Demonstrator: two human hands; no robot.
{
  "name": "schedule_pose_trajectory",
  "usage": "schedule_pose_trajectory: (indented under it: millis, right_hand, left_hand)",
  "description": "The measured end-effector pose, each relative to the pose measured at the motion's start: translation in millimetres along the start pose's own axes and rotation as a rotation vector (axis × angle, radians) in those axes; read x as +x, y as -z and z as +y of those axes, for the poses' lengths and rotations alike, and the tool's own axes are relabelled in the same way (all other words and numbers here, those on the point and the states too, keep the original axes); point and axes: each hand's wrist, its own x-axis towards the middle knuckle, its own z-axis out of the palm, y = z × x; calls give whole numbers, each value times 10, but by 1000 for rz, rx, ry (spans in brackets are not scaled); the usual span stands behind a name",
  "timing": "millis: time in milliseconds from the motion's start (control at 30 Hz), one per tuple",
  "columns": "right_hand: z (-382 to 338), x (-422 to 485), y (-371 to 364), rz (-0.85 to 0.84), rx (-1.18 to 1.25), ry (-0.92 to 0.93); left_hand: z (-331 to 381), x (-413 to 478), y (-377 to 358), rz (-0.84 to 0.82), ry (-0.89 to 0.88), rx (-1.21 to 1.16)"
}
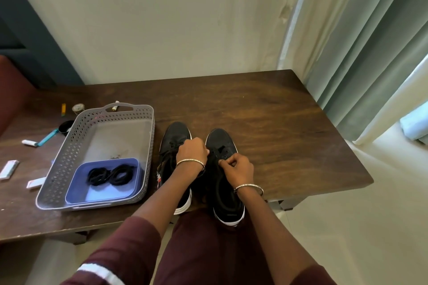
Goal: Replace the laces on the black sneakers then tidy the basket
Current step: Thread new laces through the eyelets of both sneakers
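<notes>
Laces (111, 174), black and coiled, lie in a blue tray (78, 192) at the near end of a grey basket (69, 146) on the left of the wooden table (266, 111). Just right of the basket stand two black sneakers, side by side. The left hand (192, 149) lies curled over the left sneaker (173, 132), its fingertips reaching the right sneaker (220, 137); whether it holds anything cannot be told. The right hand (238, 168) pinches the right sneaker at its eyelets. A curtain (359, 53) hangs at the far right.
</notes>
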Motion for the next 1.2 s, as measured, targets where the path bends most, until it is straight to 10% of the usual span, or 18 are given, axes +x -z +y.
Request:
schedule_pose_trajectory:
  millis: [833, 1200]
  right_hand:
    - [-15, -27, -12, -9, -8, -21]
    - [-90, -52, 57, -44, -25, -48]
  left_hand:
    - [-70, 77, 640, -257, 201, -233]
    - [45, -290, 1139, -269, 20, -433]
